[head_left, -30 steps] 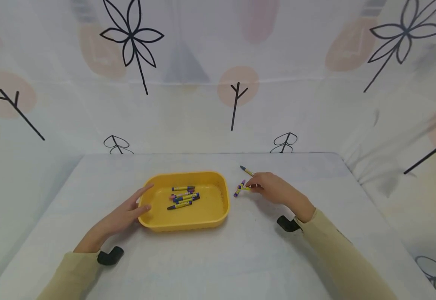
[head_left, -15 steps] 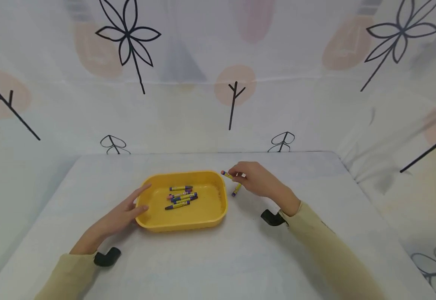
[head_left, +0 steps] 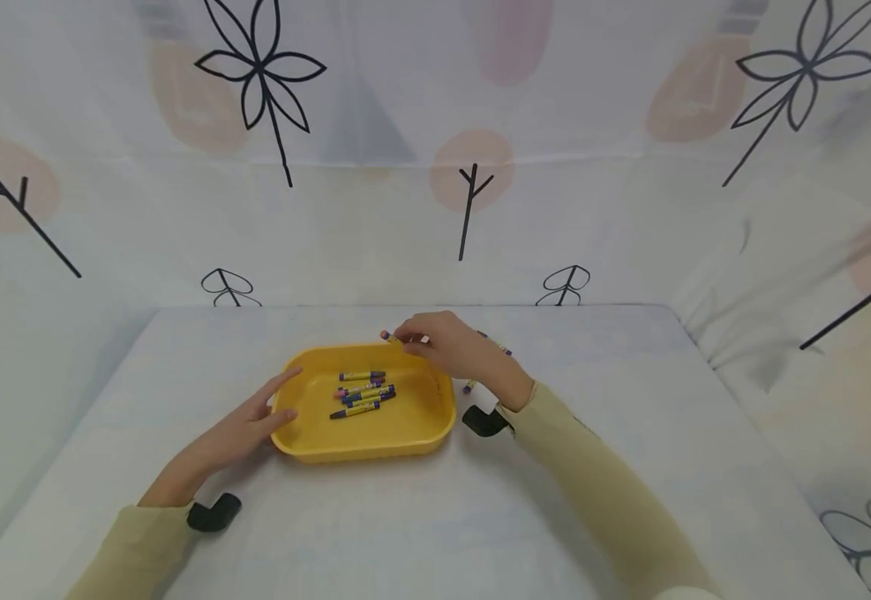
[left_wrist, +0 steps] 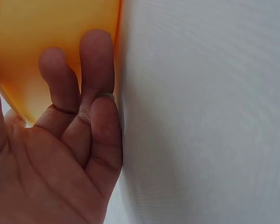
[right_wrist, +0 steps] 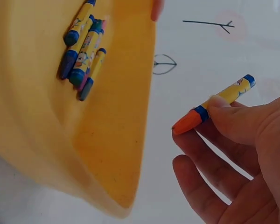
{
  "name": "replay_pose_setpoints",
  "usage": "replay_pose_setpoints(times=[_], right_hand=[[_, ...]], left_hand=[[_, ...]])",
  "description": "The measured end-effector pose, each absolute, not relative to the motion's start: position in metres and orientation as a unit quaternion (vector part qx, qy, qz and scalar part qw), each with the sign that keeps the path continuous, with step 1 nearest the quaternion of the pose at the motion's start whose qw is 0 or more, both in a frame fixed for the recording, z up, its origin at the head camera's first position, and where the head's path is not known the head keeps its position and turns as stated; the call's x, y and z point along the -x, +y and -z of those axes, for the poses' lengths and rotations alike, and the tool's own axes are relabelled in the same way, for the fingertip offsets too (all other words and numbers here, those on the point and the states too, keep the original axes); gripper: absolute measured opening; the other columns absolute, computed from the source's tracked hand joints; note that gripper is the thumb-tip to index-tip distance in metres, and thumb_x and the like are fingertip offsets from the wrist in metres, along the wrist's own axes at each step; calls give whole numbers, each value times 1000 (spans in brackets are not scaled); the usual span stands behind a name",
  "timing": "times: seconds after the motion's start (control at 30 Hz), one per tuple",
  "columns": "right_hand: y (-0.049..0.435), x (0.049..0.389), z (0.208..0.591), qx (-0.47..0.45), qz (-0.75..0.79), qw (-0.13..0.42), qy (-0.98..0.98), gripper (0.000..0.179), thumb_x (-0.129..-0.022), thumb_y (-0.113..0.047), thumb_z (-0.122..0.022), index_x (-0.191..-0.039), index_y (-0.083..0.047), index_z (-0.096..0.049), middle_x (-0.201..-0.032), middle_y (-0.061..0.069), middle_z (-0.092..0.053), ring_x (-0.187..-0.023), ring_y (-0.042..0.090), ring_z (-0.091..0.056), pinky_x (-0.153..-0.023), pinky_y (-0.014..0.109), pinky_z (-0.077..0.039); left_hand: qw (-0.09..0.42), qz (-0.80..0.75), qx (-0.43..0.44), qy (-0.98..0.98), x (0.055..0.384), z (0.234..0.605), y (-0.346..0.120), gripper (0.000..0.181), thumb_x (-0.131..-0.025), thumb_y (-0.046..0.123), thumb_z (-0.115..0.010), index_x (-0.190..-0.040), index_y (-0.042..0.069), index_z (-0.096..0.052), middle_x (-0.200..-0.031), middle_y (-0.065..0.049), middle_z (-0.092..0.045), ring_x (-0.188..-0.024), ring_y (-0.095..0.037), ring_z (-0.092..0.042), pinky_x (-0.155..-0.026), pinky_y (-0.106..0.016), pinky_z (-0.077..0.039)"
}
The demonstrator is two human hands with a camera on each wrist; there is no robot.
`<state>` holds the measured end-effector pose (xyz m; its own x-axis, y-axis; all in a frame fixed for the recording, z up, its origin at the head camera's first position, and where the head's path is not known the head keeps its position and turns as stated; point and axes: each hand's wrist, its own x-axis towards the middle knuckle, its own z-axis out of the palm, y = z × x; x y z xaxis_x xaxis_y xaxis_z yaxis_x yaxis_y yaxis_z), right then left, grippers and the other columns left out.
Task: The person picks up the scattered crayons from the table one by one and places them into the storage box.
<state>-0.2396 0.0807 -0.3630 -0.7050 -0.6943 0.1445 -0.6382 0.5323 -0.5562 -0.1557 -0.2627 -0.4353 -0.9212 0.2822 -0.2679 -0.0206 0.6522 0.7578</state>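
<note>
My right hand (head_left: 453, 343) pinches an orange crayon (right_wrist: 235, 90) in a yellow wrapper between thumb and fingers, above the far right rim of a yellow tray (head_left: 420, 417). In the right wrist view the orange tip lies against a fingertip. At the tray's left end, my left hand (head_left: 243, 429) grips the rim, with the thumb over the edge. The left wrist view has several of its fingers (left_wrist: 97, 60) bent against the outer wall. Several crayons (head_left: 363, 396) with yellow wrappers lie in a loose pile inside the tray.
Right of the tray, two crayons lie on the white table (head_left: 375, 533): one partly hidden crayon (head_left: 469, 387) close to the rim and another crayon (head_left: 497, 344) behind the right wrist. A patterned cloth (head_left: 375, 233) rises behind the table.
My right hand has picked up the orange crayon from the table and carried it left to the tray's far rim. The left hand keeps its place on the tray.
</note>
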Motion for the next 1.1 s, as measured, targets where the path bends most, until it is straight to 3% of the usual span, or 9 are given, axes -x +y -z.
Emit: replay_pose_setpoints(times=[0.2,0.5,0.87,1.1], right_hand=[[59,249,364,387,307,39,869,23,-99,-12,-63,-120,-7,-70,-110,1,-68,-100,12,-61,-89,25,-49],[35,259,374,388,332,50,858,23,-99,-11,-62,-120,-8,-70,-112,1,-69,-102,10,-62,-88,22,-48],[25,265,386,406,294,84,861,25,-99,-12,-63,-122,-5,-70,-113,2,-70,-100,10,-63,-87,22,-49],[19,263,389,426,208,126,871,18,-98,-17,-65,-112,-13,-76,-96,-5,-71,-85,6,-60,-81,22,-48]], left_hand=[[186,-414,-69,888,155,433,-262,71,-102,43,-54,-160,30,-16,-127,-17,-45,-86,-24,-53,-74,-38,-42],[187,-412,-72,889,156,437,-264,71,-101,45,-54,-160,32,-15,-152,-18,-26,-95,-26,-53,-79,-40,-41],[188,-417,-72,886,156,436,-262,71,-101,44,-54,-160,31,-16,-149,-18,-29,-93,-27,-54,-79,-40,-42],[179,-402,-76,895,154,434,-262,70,-102,45,-53,-160,31,-16,-159,-19,-18,-104,-30,-51,-88,-45,-43]])
